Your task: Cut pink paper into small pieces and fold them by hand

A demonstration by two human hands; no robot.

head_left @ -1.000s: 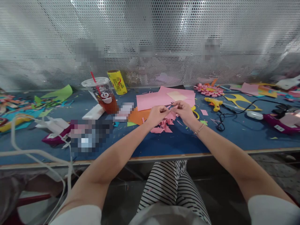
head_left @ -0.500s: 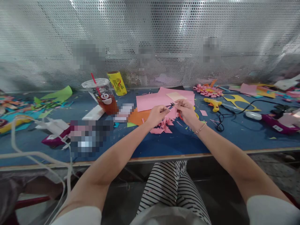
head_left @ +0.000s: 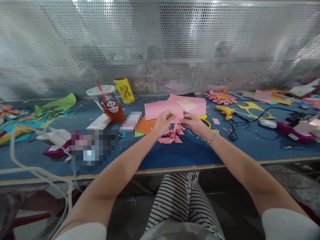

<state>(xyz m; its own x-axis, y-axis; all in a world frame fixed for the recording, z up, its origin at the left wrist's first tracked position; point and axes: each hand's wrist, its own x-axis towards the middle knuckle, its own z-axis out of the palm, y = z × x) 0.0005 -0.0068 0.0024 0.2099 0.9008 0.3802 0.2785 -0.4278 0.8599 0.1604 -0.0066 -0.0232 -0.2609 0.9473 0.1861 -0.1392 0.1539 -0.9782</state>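
My left hand (head_left: 165, 122) pinches a small piece of pink paper (head_left: 178, 118) between thumb and fingers. From the other side my right hand (head_left: 193, 123), with a bracelet at the wrist, has its fingertips closed at that same piece. Below both hands lies a loose pile of pink paper scraps (head_left: 172, 137). Larger pink sheets (head_left: 160, 110) are spread just beyond, a pale cream piece (head_left: 188, 104) on top. A yellow loop like a scissors handle (head_left: 208, 122) shows behind my right hand; the rest of it is hidden.
Left stand a lidded drink cup (head_left: 113, 106) with a red straw and a yellow roll (head_left: 124, 90). A yellow glue gun (head_left: 226, 112) with a black cord, a pink fringed paper ring (head_left: 221, 97) and a yellow cut-out sheet (head_left: 252, 109) lie right. Perforated metal (head_left: 175, 46) rises behind.
Dark blades seen between my hands are gone from there. The pink piece is now stretched between both hands, and my right hand has come slightly lower and turned its fingers toward the left.
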